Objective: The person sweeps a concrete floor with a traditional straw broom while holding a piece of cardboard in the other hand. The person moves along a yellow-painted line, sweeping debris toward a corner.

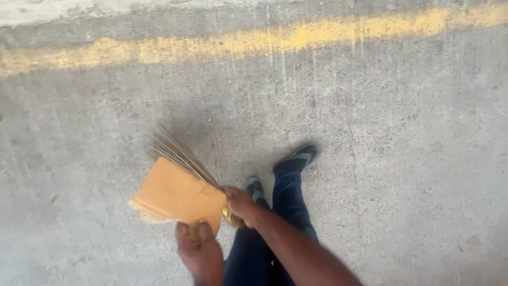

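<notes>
Mid-sweep: right hand (241, 204) grips the stick broom (180, 154), bristles toward 11 o'clock; left hand (200, 251) pinches the cardboard piece (177, 196), which next needs lowering to the concrete floor (397, 159)

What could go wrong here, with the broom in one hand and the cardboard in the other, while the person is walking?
1. The left hand pinches the cardboard only at its near edge, so the sheet might bend or slip out.
2. The right hand holds the broom at its bound end, with the bristles lying over the cardboard; they might snag on it.
3. The feet wear open sandals on rough concrete; a stumble seems possible.
</notes>
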